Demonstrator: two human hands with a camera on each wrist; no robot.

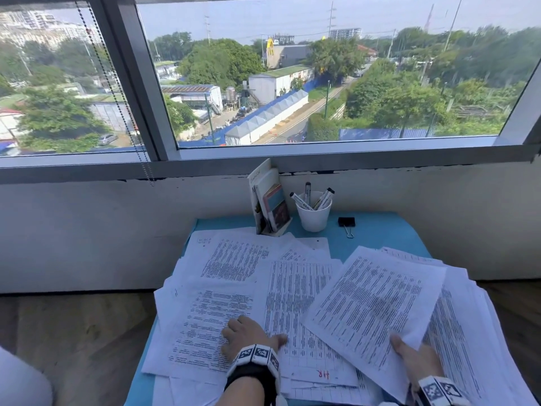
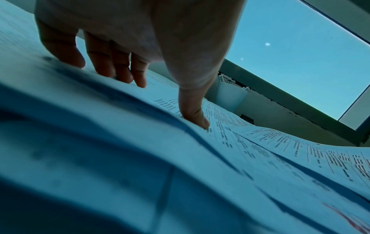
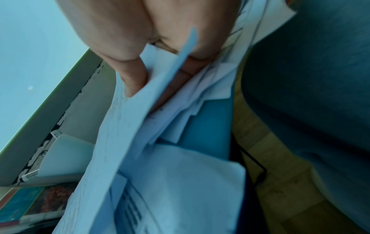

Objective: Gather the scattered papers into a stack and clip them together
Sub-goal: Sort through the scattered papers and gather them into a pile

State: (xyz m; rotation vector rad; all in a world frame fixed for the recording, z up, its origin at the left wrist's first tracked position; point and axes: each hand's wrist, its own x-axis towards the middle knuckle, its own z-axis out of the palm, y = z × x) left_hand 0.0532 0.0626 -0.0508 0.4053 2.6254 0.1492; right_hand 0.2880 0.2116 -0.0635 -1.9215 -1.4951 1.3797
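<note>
- Scattered papers (image 1: 295, 291) spread over a blue surface (image 1: 377, 230), overlapping at loose angles, covering most of it from about 7 o'clock round to 4 o'clock.
- Left hand (image 1: 248, 335) at 6 o'clock of the spread, palm down on the sheets; fingers (image 2: 104, 63) extended with tips touching the paper, thumb (image 2: 194, 110) pressing a printed sheet, gripping nothing.
- Right hand (image 1: 415, 361) at 5 o'clock, pinching one printed sheet (image 1: 371, 312) by its near corner, thumb on top, remaining fingers (image 3: 180, 82) underneath; sheet lifted and tilted above the pile, angled toward 11 o'clock.
- More sheets stacked loosely under the lifted one at 4 o'clock, edges reaching over the right rim of the surface.
- Red handwriting (image 1: 322, 375) on a table-printed sheet near 6 o'clock, between the two hands.
- Black binder clip (image 1: 347, 224) at 1 o'clock on bare blue surface, apart from the papers, just right of a white cup (image 1: 313, 215).
- Cup holding several markers (image 1: 307, 194), at 12 o'clock beside a small stand of booklets (image 1: 270, 200) on its left.
- Window (image 1: 292, 68) beyond the far wall at 12 o'clock, showing trees and buildings.
- Marker-patterned bands (image 1: 257, 356) on both wrists.
</note>
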